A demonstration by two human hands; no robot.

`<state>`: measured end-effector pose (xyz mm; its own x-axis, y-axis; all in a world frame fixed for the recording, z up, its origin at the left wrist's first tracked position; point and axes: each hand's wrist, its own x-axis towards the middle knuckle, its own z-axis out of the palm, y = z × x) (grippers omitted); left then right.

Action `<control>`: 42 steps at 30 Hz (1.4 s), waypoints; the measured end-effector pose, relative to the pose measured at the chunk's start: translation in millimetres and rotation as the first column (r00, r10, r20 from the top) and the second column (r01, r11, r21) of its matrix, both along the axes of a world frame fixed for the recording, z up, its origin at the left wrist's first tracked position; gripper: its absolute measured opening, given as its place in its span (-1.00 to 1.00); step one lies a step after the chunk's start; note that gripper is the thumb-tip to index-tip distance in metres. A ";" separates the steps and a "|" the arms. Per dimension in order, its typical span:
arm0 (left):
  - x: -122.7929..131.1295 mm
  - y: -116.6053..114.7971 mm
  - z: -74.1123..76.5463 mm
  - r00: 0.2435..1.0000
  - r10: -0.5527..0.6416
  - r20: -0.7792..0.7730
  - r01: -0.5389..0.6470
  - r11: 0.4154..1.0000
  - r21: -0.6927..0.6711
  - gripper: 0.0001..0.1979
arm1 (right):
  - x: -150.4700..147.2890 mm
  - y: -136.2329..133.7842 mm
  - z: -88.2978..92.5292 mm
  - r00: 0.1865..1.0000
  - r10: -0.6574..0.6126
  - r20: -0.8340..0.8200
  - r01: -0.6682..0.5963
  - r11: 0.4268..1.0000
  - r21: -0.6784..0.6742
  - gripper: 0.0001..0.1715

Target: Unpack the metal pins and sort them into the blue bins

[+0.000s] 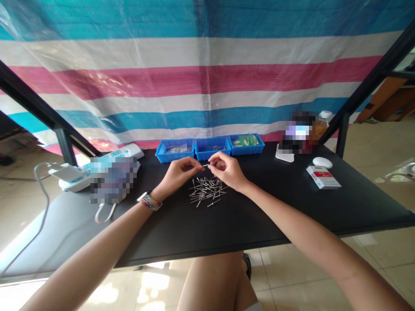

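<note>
A thin silver blind rivet [205, 165] spans the small gap between my two hands above the black table. My left hand [181, 170] pinches one end with thumb and forefinger. On the other end, the fingertips of my right hand [228, 169] are closed. Just below lies a loose pile of blind rivets [207, 190], their thin shanks pointing every way. Behind my hands stand three blue bins in a row: the left bin [161, 154] holds a clear bag, the middle bin [212, 153] a few rivets, and the right bin [247, 150] green-looking packets.
On the left of the black table [162, 235] are a white power strip [129, 151], cables and a blurred object. At right sit a phone stand [284, 153], a white oval case [322, 163], a small red-and-white box [323, 177] and a bottle [324, 121]. Striped sheeting hangs behind.
</note>
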<state>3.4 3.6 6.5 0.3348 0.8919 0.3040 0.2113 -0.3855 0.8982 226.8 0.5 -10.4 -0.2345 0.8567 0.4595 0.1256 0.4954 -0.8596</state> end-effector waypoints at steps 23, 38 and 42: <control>-1.2 4.2 -6.9 0.995 0.069 -0.079 -0.059 0.991 0.123 -0.71 | -0.2 5.8 -6.5 0.991 0.044 -0.123 -0.069 0.976 -0.208 -0.59; -1.0 3.6 -6.7 0.989 0.074 -0.125 -0.059 0.992 0.116 -0.60 | -1.9 2.7 -1.2 0.991 0.053 -0.120 -0.075 0.980 -0.182 -0.73; -2.1 3.0 -6.9 0.988 0.087 -0.131 -0.067 0.987 0.149 -0.64 | 2.6 20.3 4.9 0.992 -0.078 -0.097 0.065 0.989 -0.134 -0.69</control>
<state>1.3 6.6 -0.4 0.3139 0.8670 0.3871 0.3626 -0.4863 0.7950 229.4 20.7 -5.5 -0.1280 0.9238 0.3610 0.0649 0.3710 -0.9264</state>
